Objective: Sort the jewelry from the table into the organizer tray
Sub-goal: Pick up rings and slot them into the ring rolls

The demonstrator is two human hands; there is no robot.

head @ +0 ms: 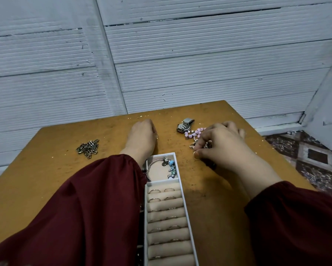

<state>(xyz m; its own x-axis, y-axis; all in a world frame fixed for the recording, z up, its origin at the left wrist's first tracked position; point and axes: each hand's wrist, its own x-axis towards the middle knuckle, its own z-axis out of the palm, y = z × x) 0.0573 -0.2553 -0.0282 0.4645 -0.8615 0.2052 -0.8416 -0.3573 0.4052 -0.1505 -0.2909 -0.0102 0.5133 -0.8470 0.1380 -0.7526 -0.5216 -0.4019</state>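
A wall of pale grey-white ribbed boards, scuffed and with dark gaps at some seams, fills the far side, crossed by a slanting batten. A worn ochre wooden table stands against it. At the right lies a floor patterned in brown diamonds. The light is dim and even

Dim, cool, flat light across my feed; a soft shadow pools on the desk beneath the right hand; wall planks bow at the edges.

No readable text, labels, brands, numbers or signs anywhere in view
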